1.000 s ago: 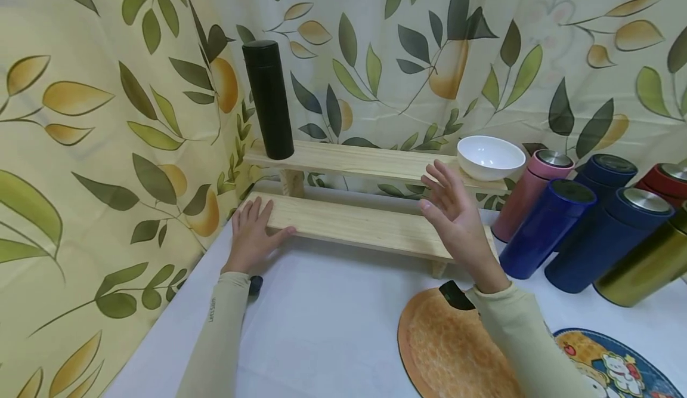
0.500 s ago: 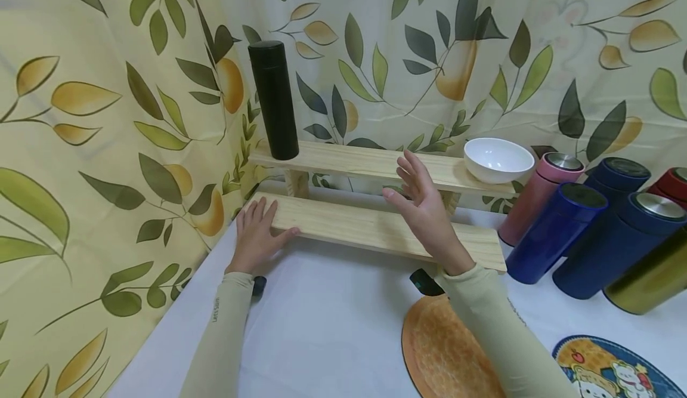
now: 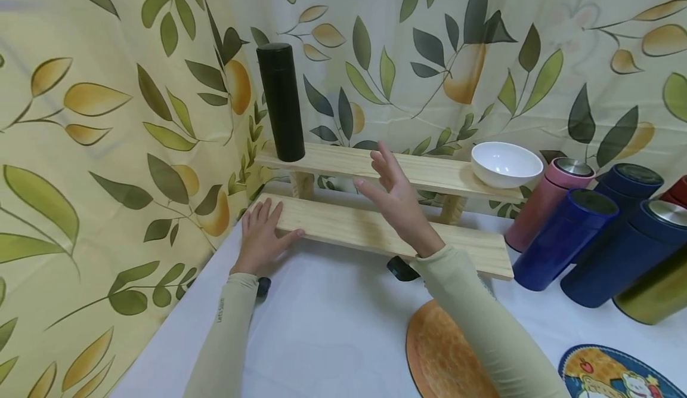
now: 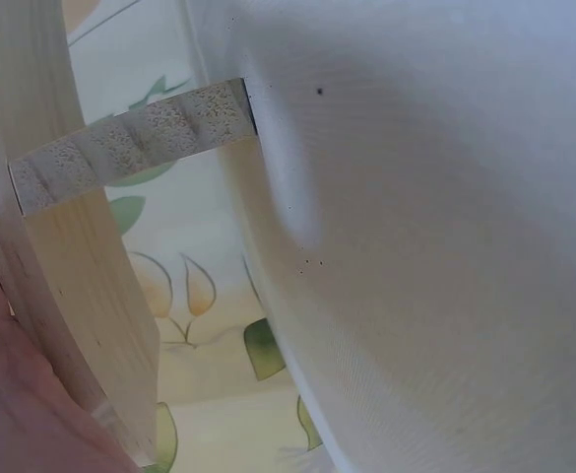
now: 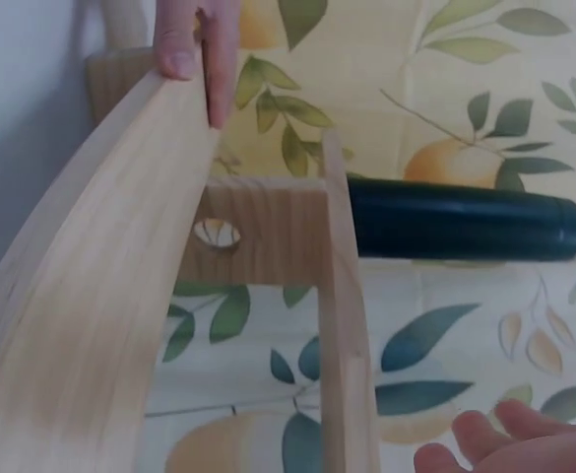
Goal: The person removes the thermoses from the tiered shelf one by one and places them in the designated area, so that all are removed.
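A two-tier wooden shelf [image 3: 370, 231] stands on the white table. My left hand [image 3: 261, 237] rests on the left end of its lower board, fingers spread over the top and thumb along the front edge. The left wrist view catches part of this hand [image 4: 22, 384] beside the wood. Raised above the lower board, my right hand [image 3: 394, 198] has fingers apart and holds nothing; its fingertips overlap the upper board in the head view. A black thermos bottle [image 3: 281, 102] stands upright on the upper board's left end. At the opposite end sits a white bowl [image 3: 507, 165].
To the shelf's right are several thermos bottles, among them a pink one [image 3: 550, 204] and a blue one [image 3: 563, 240]. A round waffle-like mat [image 3: 440, 350] lies in front, partly under my right sleeve. Farther right lies a blue cartoon mat [image 3: 617, 374]. A leaf-patterned curtain [image 3: 397, 76] hangs behind.
My right hand has moved left along the front of the shelf, away from the bowl. My left hand stays on the lower board. The view has shifted slightly left.
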`<action>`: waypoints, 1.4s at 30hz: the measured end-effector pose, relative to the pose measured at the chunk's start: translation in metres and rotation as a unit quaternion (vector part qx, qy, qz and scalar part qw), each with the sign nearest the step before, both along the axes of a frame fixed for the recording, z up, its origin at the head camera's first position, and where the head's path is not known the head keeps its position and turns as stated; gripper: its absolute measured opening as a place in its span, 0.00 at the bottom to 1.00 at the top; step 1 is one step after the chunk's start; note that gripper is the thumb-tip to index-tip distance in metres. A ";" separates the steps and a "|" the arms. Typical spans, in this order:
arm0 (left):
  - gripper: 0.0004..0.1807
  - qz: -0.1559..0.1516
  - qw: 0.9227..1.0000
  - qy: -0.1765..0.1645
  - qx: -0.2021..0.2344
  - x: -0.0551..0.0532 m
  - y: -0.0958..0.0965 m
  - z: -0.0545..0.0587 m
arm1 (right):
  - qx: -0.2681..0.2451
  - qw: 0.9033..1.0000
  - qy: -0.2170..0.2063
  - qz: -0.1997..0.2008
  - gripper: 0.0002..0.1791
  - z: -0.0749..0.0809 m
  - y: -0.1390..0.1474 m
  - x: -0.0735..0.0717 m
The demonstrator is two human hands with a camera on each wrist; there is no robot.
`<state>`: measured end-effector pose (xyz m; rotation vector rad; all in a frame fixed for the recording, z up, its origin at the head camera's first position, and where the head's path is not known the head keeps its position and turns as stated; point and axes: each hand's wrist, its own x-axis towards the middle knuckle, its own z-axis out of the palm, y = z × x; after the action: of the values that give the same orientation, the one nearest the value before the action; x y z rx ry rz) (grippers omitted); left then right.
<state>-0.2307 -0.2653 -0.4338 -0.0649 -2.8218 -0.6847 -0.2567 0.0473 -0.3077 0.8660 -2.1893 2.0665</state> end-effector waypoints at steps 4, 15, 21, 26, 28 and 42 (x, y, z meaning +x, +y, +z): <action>0.56 0.000 1.000 -0.001 0.005 0.001 0.001 0.001 | 0.007 1.000 0.004 0.008 0.51 0.002 -0.013 -0.007; 0.56 0.004 1.000 0.001 0.000 -0.001 0.000 0.000 | 0.025 1.000 -0.010 0.011 0.53 0.016 -0.047 -0.023; 0.56 0.008 1.000 -0.011 0.000 -0.001 0.000 -0.001 | 0.046 0.999 -0.024 0.002 0.52 0.026 -0.067 -0.030; 0.56 0.005 1.000 -0.010 0.002 -0.001 0.000 -0.002 | 0.040 0.998 -0.044 -0.002 0.52 0.037 -0.083 -0.038; 0.56 0.008 1.000 -0.010 0.002 -0.001 -0.001 -0.003 | 0.036 0.998 -0.051 0.002 0.52 0.039 -0.089 -0.041; 0.57 0.016 1.000 -0.011 0.005 0.002 0.003 0.000 | 0.056 0.997 -0.058 -0.016 0.57 0.050 -0.124 -0.068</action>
<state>-0.2286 -0.2621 -0.4338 -0.0107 -2.8327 -0.6966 -0.3244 -0.0763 -0.2576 0.7306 -2.3826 2.0465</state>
